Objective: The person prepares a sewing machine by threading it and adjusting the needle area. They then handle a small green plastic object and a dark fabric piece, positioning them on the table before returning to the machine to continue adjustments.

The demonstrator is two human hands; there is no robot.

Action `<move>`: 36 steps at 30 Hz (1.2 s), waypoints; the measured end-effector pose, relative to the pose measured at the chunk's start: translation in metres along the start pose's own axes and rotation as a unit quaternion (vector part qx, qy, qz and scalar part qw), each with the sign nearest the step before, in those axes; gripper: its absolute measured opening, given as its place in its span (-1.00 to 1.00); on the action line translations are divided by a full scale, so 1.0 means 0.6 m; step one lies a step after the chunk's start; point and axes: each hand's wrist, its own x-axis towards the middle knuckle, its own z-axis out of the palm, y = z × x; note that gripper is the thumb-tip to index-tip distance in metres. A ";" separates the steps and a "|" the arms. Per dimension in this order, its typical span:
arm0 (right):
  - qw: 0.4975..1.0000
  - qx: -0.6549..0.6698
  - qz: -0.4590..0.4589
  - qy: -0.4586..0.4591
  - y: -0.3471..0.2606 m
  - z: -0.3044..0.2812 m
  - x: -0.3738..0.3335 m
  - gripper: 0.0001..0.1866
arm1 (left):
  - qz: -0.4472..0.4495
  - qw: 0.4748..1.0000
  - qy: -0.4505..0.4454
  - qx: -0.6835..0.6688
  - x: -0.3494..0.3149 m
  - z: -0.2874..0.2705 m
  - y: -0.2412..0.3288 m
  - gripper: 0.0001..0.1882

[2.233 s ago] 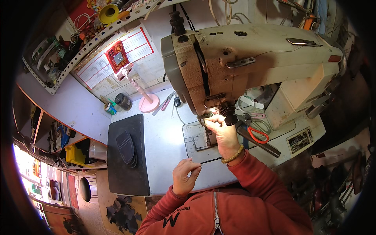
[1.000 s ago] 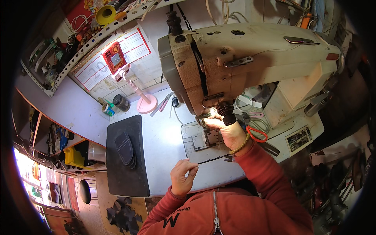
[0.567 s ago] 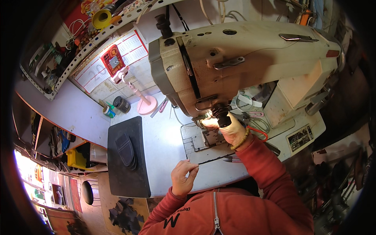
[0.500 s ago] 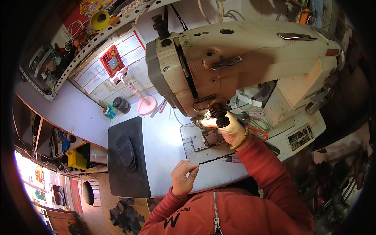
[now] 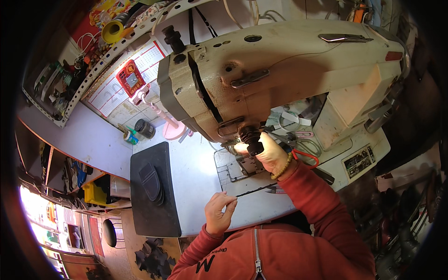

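Under the head of the cream sewing machine (image 5: 289, 70), seen from our head camera, our right hand (image 5: 270, 154) reaches in by the needle area, fingers curled around a black knob-like part (image 5: 251, 139) just above the lit needle plate (image 5: 235, 170). We judge the main risk to be a fingertip straying beneath the needle bar if the machine were to run, since the hand sits so close to it. Our left hand (image 5: 219, 212) rests near the table's front edge, fingers loosely bent with the tips pinched together; whether they grip anything we cannot tell. A thin dark strip (image 5: 256, 190) lies on the table between the two hands and could be knocked off by a sleeve. Red-handled scissors (image 5: 305, 156) lie just behind the right wrist. The needle itself is hidden by glare and by the hand, and the black pad (image 5: 151, 219) carries dark cut pieces (image 5: 151, 182) we cannot make out clearly.
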 end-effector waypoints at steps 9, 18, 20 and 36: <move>0.996 -0.002 -0.047 0.072 0.024 0.008 -0.022 -0.82 | -0.007 1.000 -0.001 0.024 0.002 -0.001 -0.001 -0.95; 0.804 -0.454 -0.356 0.144 0.056 0.009 -0.042 -0.79 | -0.020 0.999 0.001 0.026 -0.002 -0.004 -0.002 -0.95; 0.801 -0.453 -0.368 0.136 0.060 0.008 -0.040 -0.81 | -0.021 0.999 0.002 0.027 -0.002 -0.005 0.000 -0.94; 0.792 -0.472 -0.369 0.115 0.088 0.020 -0.043 -0.64 | -0.098 0.878 0.376 0.281 -0.161 -0.204 -0.105 -0.64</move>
